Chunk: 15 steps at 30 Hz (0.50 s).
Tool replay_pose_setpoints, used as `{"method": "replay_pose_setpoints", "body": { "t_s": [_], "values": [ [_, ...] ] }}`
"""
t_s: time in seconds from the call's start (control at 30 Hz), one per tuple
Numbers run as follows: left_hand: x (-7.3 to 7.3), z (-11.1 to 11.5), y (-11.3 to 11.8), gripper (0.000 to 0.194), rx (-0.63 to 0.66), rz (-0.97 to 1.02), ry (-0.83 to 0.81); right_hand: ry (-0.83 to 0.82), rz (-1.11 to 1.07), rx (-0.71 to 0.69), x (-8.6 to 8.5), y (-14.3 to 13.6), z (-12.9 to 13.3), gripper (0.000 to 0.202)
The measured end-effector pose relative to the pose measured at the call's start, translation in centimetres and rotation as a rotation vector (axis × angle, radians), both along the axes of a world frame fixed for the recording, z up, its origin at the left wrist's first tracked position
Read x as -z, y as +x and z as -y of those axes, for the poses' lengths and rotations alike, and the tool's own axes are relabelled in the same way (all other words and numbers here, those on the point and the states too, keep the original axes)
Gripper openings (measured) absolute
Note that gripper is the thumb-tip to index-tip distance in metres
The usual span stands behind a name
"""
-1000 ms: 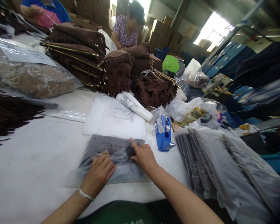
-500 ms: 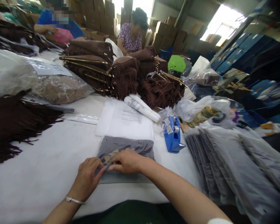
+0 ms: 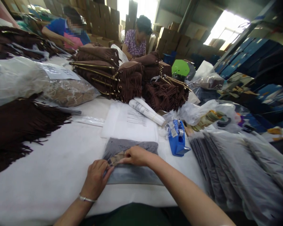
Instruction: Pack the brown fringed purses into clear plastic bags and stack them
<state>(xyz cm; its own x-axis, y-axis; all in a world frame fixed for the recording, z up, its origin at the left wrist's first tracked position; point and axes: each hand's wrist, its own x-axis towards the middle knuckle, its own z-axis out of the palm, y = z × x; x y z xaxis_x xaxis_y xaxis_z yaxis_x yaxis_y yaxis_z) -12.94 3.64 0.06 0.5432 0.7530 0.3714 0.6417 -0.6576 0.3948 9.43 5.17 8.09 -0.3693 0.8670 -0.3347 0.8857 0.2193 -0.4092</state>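
A folded dark grey fabric item (image 3: 136,147), apparently in a clear printed plastic bag, lies flat in front of me. On top of it is a brown cardboard hang tag (image 3: 118,157) with a pale string at its near end. My right hand (image 3: 136,156) pinches the tag's far end between thumb and fingers. At the tag's near end, the thumb and fingers of my left hand (image 3: 99,175) are closed. What they grip is mostly hidden. The two hands are a short way apart, with the tag between them.
Behind lie a stack of white plastic bags (image 3: 118,121) and a white roll (image 3: 147,111). A blue tape dispenser (image 3: 176,141) stands to the right, beside bagged grey items (image 3: 228,166). Brown fringed bags (image 3: 129,78) are piled beyond. Two people sit across the table.
My right hand has slid right, away from my left hand, uncovering more of the tag. My left hand still pinches at the near end. The whole view has shifted slightly.
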Motion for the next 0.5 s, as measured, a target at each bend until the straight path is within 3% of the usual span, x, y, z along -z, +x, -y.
{"method": "replay_pose_setpoints", "body": {
  "t_s": [0.07,0.17,0.33,0.5],
  "values": [
    [0.2,0.1,0.0,0.019,-0.016,0.023,0.003,-0.040,0.003,-0.110,-0.6,-0.5,0.7,0.034],
    [0.7,0.2,0.0,0.018,-0.033,0.061,0.003,-0.055,0.083,-0.171,-0.7,-3.4,0.9,0.024],
    [1.2,0.4,-0.4,0.016,-0.013,0.100,0.012,-0.088,0.228,-0.027,-0.1,-7.7,-0.7,0.023],
    [1.3,0.6,-0.4,0.016,-0.019,0.088,0.033,-0.092,0.270,0.102,-0.4,-5.0,-1.5,0.032]
  ]
}}
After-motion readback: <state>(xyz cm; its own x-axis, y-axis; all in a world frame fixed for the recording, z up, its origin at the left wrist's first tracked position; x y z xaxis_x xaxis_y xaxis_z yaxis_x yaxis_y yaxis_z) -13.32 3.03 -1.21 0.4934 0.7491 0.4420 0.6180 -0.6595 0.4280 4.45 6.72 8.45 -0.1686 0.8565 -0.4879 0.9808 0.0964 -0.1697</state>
